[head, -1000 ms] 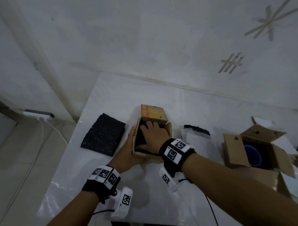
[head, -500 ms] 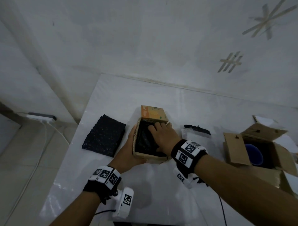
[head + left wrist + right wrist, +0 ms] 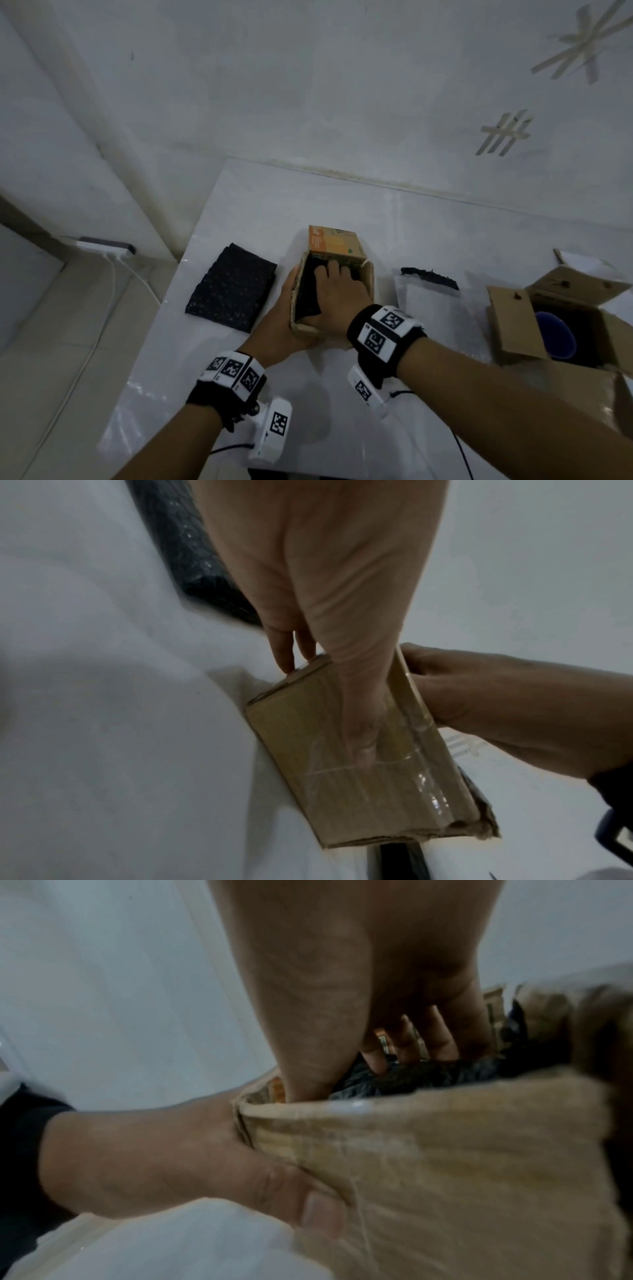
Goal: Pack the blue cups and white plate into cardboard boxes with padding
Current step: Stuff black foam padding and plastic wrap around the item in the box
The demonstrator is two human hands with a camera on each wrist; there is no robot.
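While right hand [image 3: 337, 291] presses black padding [image 3: 306, 294] flat-fingered into small box [image 3: 368, 281] mid-table, left hand [image 3: 279, 320] grasps its side; hard push could split the wall. 1 blue cup [image 3: 555, 334] sits in right-edge box [image 3: 513, 322].

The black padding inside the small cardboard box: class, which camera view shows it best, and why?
The head view: it looks down into the small cardboard box, showing the black padding under the right hand. The right wrist view shows a blurred strip; the left wrist view, only a dark edge.
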